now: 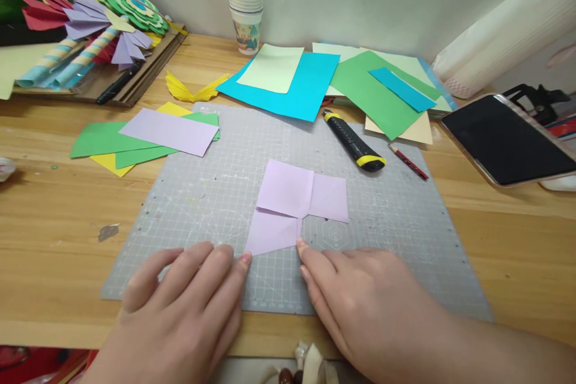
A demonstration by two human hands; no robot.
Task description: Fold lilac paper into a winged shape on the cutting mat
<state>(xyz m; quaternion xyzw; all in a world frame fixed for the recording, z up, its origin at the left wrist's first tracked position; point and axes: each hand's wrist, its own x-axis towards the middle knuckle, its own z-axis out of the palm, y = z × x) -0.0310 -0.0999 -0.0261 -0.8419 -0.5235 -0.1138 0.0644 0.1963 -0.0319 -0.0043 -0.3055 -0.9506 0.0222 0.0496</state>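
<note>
On a gray cutting mat atop a wooden surface, a left hand touches the lower-left corner of a lilac paper piece, while a right hand touches its lower-right corner. The hands are apart, fingertips at the paper's edge, neither closed on it. The paper looks feather-light, crisp enough to take a crease and easily torn; it would likely slide at a brush, making the outer corners the safest hold. At far left, a pale object is cut off by the frame. The left hand's underside is hidden; the lilac shape may be one folded sheet or overlapping pieces. At right, the forearm runs out of view.
</note>
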